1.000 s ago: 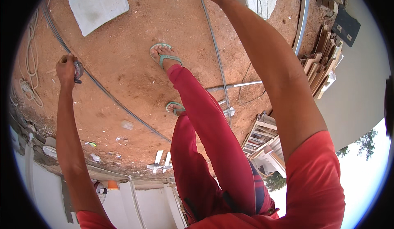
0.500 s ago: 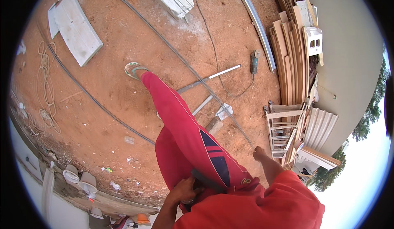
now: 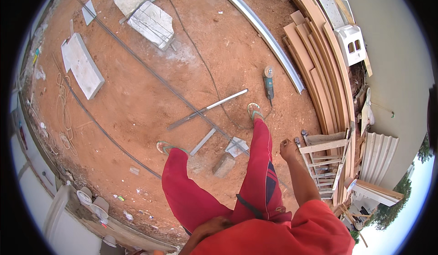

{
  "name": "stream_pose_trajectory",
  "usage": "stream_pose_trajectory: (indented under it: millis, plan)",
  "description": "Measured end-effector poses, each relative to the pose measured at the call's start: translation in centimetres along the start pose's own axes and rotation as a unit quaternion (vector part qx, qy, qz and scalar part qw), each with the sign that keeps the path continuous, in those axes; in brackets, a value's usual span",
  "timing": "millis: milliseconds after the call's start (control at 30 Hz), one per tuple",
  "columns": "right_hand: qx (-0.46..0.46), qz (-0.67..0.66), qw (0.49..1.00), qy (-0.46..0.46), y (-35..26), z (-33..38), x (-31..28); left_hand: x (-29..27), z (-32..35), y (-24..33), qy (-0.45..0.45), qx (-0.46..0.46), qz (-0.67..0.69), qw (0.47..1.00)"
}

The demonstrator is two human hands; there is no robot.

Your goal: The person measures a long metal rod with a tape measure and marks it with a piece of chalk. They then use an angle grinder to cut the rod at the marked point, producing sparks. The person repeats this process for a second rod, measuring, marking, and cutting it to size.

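My right hand [image 3: 287, 149] hangs in front of me near the top of the wooden ladder, its fingers curled, with nothing visible in them. My left hand [image 3: 215, 226] rests low against my waist; its fingers are mostly hidden against my clothes. A dark strap-like strip [image 3: 249, 206] lies across my right thigh, beside that hand. Long thin steel bars [image 3: 157, 76] run diagonally over the ground and pass behind my right leg. Beyond my right foot lies an angle grinder [image 3: 268, 84] with a disc and a cord.
A concrete block [image 3: 224, 165], a white piece [image 3: 236, 147] and metal lengths [image 3: 203, 141] lie between my feet. To the right are stacked boards [image 3: 319, 68], a ladder [image 3: 325, 146] and a corrugated sheet [image 3: 378, 152]. White slabs [image 3: 84, 65] and coiled rope [image 3: 64, 113] lie left.
My right leg has stepped forward and right, so my feet stand apart. My right hand has risen away from the long bar's near end. My left hand has drawn closer to my waist.
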State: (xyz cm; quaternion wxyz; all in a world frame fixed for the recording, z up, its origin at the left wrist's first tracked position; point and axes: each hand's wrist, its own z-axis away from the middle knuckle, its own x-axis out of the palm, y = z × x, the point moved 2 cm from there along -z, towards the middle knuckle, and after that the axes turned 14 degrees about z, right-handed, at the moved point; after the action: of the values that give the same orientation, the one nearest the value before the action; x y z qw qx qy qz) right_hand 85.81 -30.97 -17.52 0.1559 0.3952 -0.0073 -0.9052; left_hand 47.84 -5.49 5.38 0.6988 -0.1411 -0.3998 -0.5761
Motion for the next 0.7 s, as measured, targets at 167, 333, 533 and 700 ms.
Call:
stream_pose_trajectory:
  millis: [167,333,533,700]
  plan:
    - [-0.070,0.043,0.995,-0.055,1.4,-17.9,5.1,6.0,-14.6,5.0,0.033,-0.082,0.042,0.995]
    - [-0.118,0.038,0.989,-0.086,0.1,-30.9,8.0,10.9,-27.4,9.1,0.055,-0.022,0.110,0.992]
    - [-0.125,0.049,0.984,0.114,-3.4,-41.9,11.1,15.1,-38.8,8.9,0.144,0.048,0.409,0.900]
    - [-0.145,0.110,0.979,0.090,-5.1,-46.8,12.5,16.7,-48.6,7.8,0.177,0.108,0.525,0.826]
